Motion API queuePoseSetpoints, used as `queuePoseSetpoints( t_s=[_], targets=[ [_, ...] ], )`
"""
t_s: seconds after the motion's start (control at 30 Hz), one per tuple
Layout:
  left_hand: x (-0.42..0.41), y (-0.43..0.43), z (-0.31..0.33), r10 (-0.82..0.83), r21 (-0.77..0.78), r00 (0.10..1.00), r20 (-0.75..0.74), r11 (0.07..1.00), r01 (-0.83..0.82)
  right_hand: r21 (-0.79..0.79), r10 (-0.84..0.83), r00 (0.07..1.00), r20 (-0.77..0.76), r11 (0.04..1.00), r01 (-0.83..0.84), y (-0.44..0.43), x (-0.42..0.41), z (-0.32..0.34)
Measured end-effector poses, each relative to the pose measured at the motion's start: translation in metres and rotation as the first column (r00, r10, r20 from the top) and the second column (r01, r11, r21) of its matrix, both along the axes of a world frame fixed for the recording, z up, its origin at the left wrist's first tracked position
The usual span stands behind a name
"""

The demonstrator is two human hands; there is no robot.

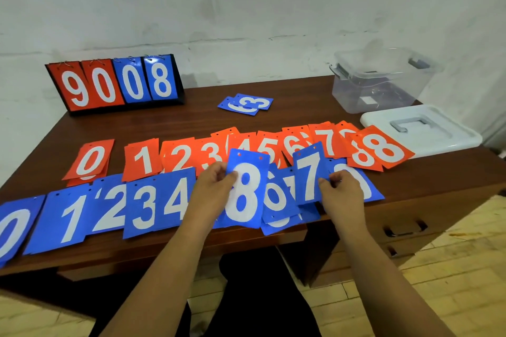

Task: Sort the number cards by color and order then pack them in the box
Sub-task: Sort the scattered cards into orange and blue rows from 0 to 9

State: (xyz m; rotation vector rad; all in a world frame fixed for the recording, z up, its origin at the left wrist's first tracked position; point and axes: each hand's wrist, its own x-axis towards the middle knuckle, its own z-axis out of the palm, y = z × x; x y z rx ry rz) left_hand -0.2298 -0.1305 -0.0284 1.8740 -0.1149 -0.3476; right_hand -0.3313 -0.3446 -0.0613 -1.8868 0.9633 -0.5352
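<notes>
1. The brown wooden table (273,120) stands against a pale wall and carries everything.
2. A row of orange number cards (235,152), 0 through 8, runs across the middle of the table; a row of blue number cards (109,208), 0 through 4 showing, lies along the near edge, overlapping.
3. A flip scoreboard (117,85) reading 9, 0, 0, 8 stands at the far left.
4. The clear plastic box (380,82) sits open at the far right, with its white lid (421,128) lying just in front of it.
5. The left hand (212,186) pinches a blue 8 card (245,191) by its left edge, raised above the blue row.
6. The right hand (341,189) grips a blue 7 card (309,175) at its right edge.
7. Two loose blue cards (246,104) lie overlapped at the table's centre, well apart from the rows.
</notes>
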Motion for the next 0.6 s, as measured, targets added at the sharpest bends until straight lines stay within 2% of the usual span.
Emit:
queuePoseSetpoints(
  t_s=[0.1, 0.27, 0.33, 0.47, 0.53, 0.6],
  targets=[
    [-0.008, -0.018, -0.002, -0.159, 0.106, 0.987, -0.032, 0.981, 0.161, -0.056, 0.003, 1.000, -0.026, 0.998, -0.005, -0.004, -0.003, -0.007],
    [-0.013, -0.035, -0.010, -0.263, 0.141, 0.962, -0.075, 0.952, 0.271, -0.079, -0.066, 0.998, -0.021, 0.995, 0.064, -0.026, -0.013, -0.003],
    [-0.011, -0.035, -0.014, -0.221, 0.101, 0.970, -0.099, 0.968, 0.231, -0.068, -0.075, 0.997, -0.010, 0.995, 0.074, -0.033, -0.014, -0.002],
    [0.001, -0.030, -0.018, -0.020, -0.019, 0.990, -0.141, 1.000, 0.017, -0.004, -0.032, 0.998, 0.063, 0.999, 0.032, -0.030, -0.010, 0.005],
    [0.005, -0.028, -0.020, 0.054, -0.076, 0.987, -0.151, 0.995, -0.066, 0.044, -0.010, 0.999, 0.050, 0.999, 0.008, -0.019, -0.006, 0.007],
    [0.008, -0.029, -0.020, 0.088, -0.118, 0.982, -0.167, 0.987, -0.109, 0.025, 0.016, 1.000, 0.017, 1.000, -0.017, -0.009, -0.003, 0.004]
  ],
)
